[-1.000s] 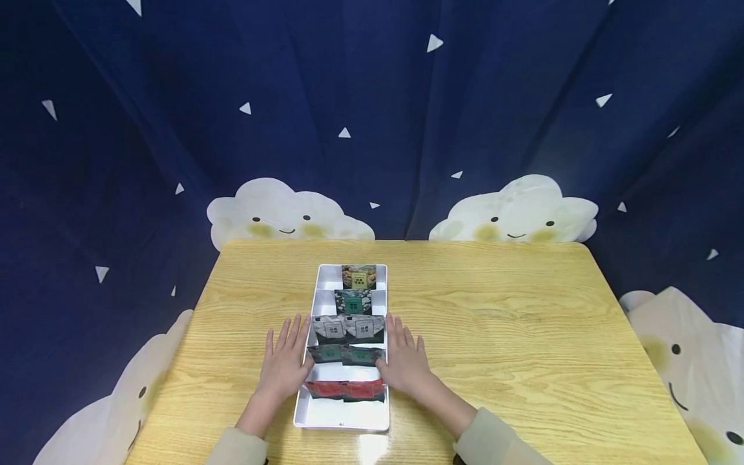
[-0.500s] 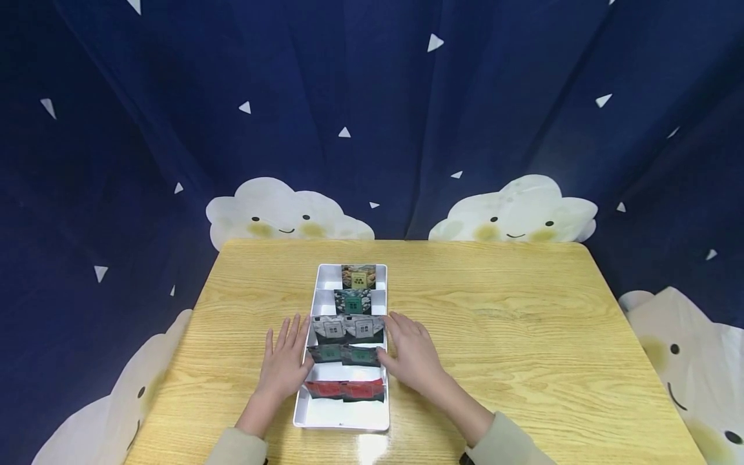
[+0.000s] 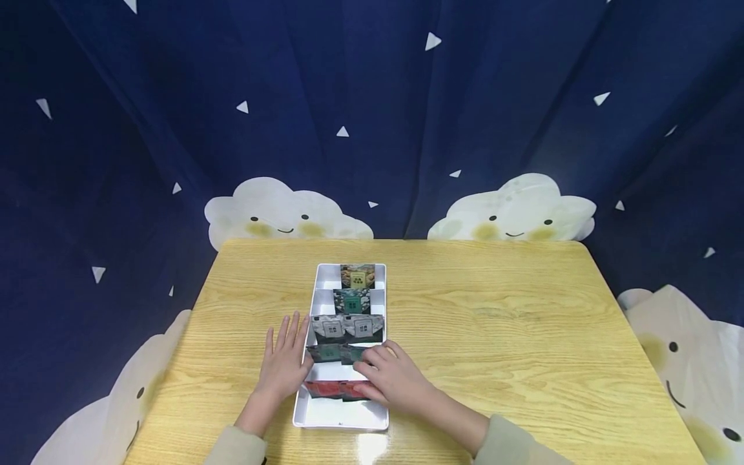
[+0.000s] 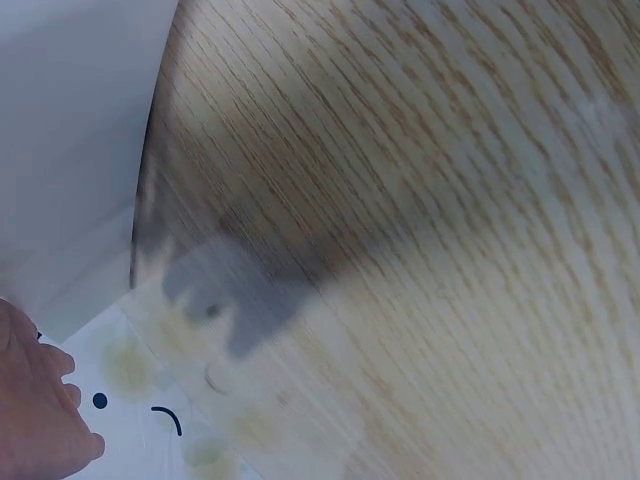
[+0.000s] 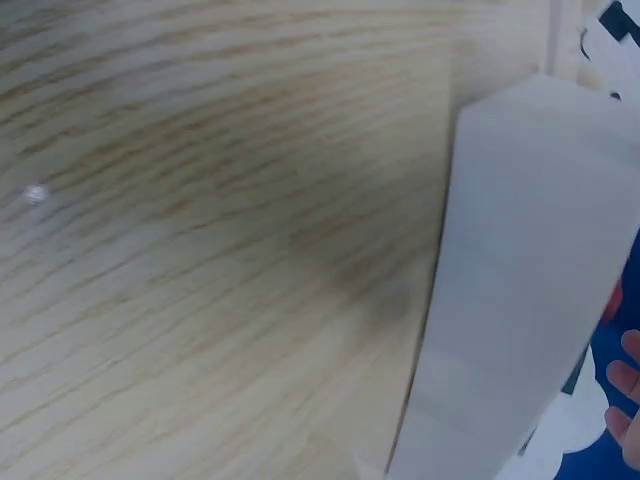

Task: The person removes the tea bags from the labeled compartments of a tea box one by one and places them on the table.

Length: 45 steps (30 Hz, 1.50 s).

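Note:
A long white divided tray [image 3: 340, 416] holds small printed sachets in rows. My left hand [image 3: 281, 371] lies along its left edge with fingers straight and the thumb at the rim. My right hand [image 3: 401, 378] reaches over the right edge, its fingers over the right dark green sachet [image 3: 351, 354] and its thumb over the right red sachet [image 3: 349, 389]. The fingers and thumb are spread apart with nothing pinched between them. Behind these stand two grey sachets [image 3: 331, 329], a teal-labelled sachet [image 3: 352, 301] and a yellow-labelled sachet [image 3: 358, 278]. The left wrist view catches my left fingers at its lower corner.
The tray stands on a wooden table [image 3: 494, 336], left of its middle. A dark blue curtain [image 3: 383, 116] with white triangles and smiling clouds hangs behind and at both sides. The tray's side wall [image 5: 520, 260] fills much of the right wrist view.
My right hand has left the tray's right edge, drawn nearer the front and swung inward over the green and red sachets, its fingers bending. The left hand has stayed in place.

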Motion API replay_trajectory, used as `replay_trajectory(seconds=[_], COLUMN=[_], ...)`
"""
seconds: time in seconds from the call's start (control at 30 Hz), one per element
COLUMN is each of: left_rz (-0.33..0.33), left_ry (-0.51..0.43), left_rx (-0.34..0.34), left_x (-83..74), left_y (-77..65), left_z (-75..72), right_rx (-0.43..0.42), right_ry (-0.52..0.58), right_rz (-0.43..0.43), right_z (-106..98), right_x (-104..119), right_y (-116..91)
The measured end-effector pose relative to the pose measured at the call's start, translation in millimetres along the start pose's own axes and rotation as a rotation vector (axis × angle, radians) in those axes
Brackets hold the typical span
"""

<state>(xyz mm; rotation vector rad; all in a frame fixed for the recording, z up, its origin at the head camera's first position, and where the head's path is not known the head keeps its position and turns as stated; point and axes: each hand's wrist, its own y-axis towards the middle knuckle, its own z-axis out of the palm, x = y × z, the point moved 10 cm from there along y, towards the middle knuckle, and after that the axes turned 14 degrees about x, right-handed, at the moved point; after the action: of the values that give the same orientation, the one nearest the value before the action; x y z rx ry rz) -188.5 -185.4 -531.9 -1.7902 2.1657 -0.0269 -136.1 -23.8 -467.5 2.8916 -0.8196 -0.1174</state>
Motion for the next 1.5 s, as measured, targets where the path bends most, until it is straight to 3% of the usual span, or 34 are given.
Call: replay_trajectory(seconds=[0.2, 0.5, 0.8, 1.5], left_rz=[0.006, 0.005, 0.007, -0.001], left_ry=[0.015, 0.022, 0.015, 0.001], left_rx=[0.004, 0.000, -0.007, -0.008], left_x=[0.0, 0.3, -1.7, -0.7], left_y=[-0.1, 0.0, -0.7, -0.3], left_z=[-0.3, 0.5, -1.7, -0.8], right_rx=[0.021, 0.051, 0.065, 0.046], right_ry=[-0.034, -0.035, -0.023, -0.050], right_rz=[-0.044, -0.040, 0.037, 0.020], right_z=[9, 20, 23, 17], right_x=[11, 12, 5, 7], right_y=[1, 1, 3, 3])
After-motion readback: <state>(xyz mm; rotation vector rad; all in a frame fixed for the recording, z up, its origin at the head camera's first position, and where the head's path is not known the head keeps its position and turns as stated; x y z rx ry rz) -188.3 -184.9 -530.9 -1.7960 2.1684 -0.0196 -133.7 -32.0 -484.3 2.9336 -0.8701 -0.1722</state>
